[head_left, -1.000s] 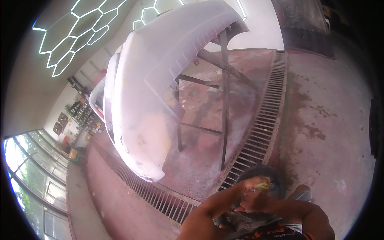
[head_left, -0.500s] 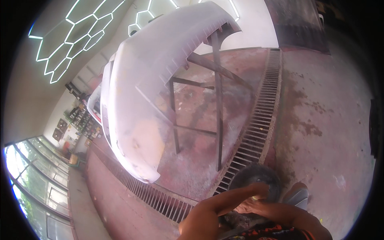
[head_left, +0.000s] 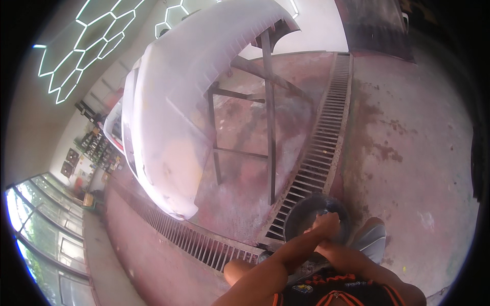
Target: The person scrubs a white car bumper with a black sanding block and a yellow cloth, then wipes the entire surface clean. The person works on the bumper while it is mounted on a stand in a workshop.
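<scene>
Both my hands are together over a round black basin (head_left: 292, 220) on the floor. My left hand (head_left: 327, 225) is closed, its forearm crossing over toward the right. Beneath its wrist, my right hand (head_left: 317, 246) is mostly hidden; what shows of it looks curled closed. Whatever they grip is too small and too covered to name. Ahead of me a large pale car bumper (head_left: 166, 102), with patches of dull white and yellowish filler, rests on a dark metal stand (head_left: 271, 132).
A slotted floor drain (head_left: 312, 153) runs from the basin to the far wall, and another drain (head_left: 196, 250) goes off left. The stand's legs rise beside the first drain. Shelves (head_left: 97, 148) with bottles and a windowed door (head_left: 48, 229) are at left. Wet patches (head_left: 380, 137) mark the right floor.
The hands have shifted up and slightly left in view, over the basin, and the left hand is now more clearly closed. The whole scene has slid a little up and left.
</scene>
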The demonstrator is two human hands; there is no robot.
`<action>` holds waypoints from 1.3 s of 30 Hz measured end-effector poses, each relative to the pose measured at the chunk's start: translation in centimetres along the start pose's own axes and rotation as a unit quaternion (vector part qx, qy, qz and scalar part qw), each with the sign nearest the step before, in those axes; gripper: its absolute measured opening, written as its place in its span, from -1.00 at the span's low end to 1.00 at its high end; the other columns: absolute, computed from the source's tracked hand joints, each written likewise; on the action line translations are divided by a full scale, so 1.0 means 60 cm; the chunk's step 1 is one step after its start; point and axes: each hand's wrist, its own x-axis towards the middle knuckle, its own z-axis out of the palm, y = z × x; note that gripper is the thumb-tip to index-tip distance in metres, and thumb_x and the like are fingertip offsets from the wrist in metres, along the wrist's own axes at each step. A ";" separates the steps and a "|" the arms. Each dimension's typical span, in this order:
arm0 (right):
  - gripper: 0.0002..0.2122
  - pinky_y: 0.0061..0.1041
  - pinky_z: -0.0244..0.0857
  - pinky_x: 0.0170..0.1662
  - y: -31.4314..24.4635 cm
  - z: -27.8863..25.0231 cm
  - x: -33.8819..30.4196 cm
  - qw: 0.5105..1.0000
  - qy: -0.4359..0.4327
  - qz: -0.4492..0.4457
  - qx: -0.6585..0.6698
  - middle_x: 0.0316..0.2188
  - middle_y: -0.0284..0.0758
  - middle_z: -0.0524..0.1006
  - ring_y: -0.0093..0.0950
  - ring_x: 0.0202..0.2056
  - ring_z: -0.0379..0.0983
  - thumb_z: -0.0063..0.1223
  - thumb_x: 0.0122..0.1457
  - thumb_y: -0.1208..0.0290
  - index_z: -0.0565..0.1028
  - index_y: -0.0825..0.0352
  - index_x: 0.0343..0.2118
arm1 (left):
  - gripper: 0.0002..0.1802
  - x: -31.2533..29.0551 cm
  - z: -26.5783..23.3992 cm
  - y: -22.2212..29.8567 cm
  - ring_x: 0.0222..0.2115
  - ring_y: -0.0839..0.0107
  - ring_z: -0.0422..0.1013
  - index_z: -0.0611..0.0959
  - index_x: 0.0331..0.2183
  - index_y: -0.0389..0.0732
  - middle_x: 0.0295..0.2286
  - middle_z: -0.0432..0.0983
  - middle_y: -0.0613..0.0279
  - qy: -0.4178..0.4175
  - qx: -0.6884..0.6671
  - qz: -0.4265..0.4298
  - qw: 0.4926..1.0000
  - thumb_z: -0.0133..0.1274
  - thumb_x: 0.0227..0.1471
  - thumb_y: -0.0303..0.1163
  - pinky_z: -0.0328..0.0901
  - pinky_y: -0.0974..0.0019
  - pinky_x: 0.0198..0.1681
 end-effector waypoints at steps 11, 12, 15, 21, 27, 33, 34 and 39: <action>-0.83 -0.18 0.34 -0.10 0.032 -0.113 -0.008 0.984 0.154 -0.004 0.085 -0.33 -0.24 0.52 -0.14 -0.19 0.48 0.21 0.03 0.35 0.45 0.29 -0.42 | -0.68 -0.022 -0.136 -0.093 -0.28 0.32 0.56 0.63 -0.37 -0.28 -0.42 0.61 0.06 0.078 -0.357 0.096 0.926 0.24 0.08 -0.18 0.43 0.19 -0.22; -0.82 -0.19 0.33 -0.06 0.037 -0.163 0.000 0.970 0.217 -0.020 0.104 -0.29 -0.23 0.51 -0.10 -0.14 0.47 0.22 0.00 0.41 0.44 0.30 -0.38 | -0.77 -0.037 -0.170 -0.113 -0.28 0.38 0.53 0.60 -0.35 -0.26 -0.41 0.58 0.13 0.067 -0.475 0.104 0.871 0.24 0.08 -0.29 0.43 0.26 -0.23; -0.74 -0.17 0.32 0.03 0.089 -0.240 0.039 0.932 0.342 0.038 0.115 -0.11 -0.15 0.45 -0.09 -0.06 0.44 0.18 0.02 0.57 0.43 0.38 -0.19 | -0.75 -0.100 -0.268 -0.138 -0.26 0.48 0.49 0.51 -0.32 -0.19 -0.24 0.53 0.22 0.064 -0.695 0.184 0.692 0.16 0.02 -0.74 0.45 0.36 -0.23; -0.71 -0.40 0.38 -0.24 0.158 -0.389 0.132 0.905 0.382 0.172 0.073 -0.29 -0.20 0.57 -0.40 -0.31 0.51 0.25 0.20 0.39 0.53 0.42 -0.07 | -0.39 -0.171 -0.366 -0.165 -0.03 0.43 0.41 0.50 -0.03 -0.18 -0.11 0.46 0.18 0.176 -0.456 0.233 0.840 0.10 -0.18 -0.80 0.39 0.38 -0.08; -0.71 -0.52 0.35 -0.22 0.132 -0.432 0.287 0.870 0.206 0.221 0.391 -0.31 -0.37 0.59 -0.63 -0.29 0.44 0.27 0.18 0.39 0.56 0.41 -0.08 | -0.21 -0.184 -0.391 -0.186 0.04 0.34 0.35 0.43 0.16 -0.21 -0.01 0.43 0.14 0.342 -0.374 0.231 0.831 0.17 -0.20 -0.66 0.34 0.26 0.01; -0.61 -0.46 0.36 -0.03 0.122 -0.435 0.351 0.937 0.128 0.101 0.308 -0.19 -0.22 0.61 -0.51 -0.18 0.51 0.35 0.05 0.47 0.54 0.43 -0.04 | -0.54 -0.190 -0.413 -0.218 -0.32 0.57 0.44 0.61 -0.20 -0.33 -0.33 0.59 0.30 0.412 -0.329 0.130 0.840 0.44 -0.17 -0.44 0.36 0.39 -0.21; -0.60 -0.46 0.36 -0.03 0.130 -0.447 0.345 0.943 0.090 0.122 0.297 -0.18 -0.21 0.61 -0.50 -0.18 0.51 0.36 0.04 0.47 0.54 0.43 -0.04 | -0.56 -0.199 -0.415 -0.220 -0.34 0.57 0.43 0.62 -0.23 -0.33 -0.36 0.59 0.30 0.415 -0.320 0.119 0.843 0.45 -0.17 -0.43 0.36 0.38 -0.23; -0.69 -0.45 0.36 -0.07 0.170 -0.513 0.305 0.956 -0.072 0.163 0.233 -0.25 -0.20 0.63 -0.50 -0.18 0.51 0.34 0.04 0.47 0.58 0.45 -0.14 | -0.60 -0.269 -0.410 -0.218 -0.43 0.54 0.48 0.68 -0.36 -0.31 -0.47 0.61 0.25 0.406 -0.323 0.069 0.852 0.50 -0.24 -0.34 0.38 0.32 -0.30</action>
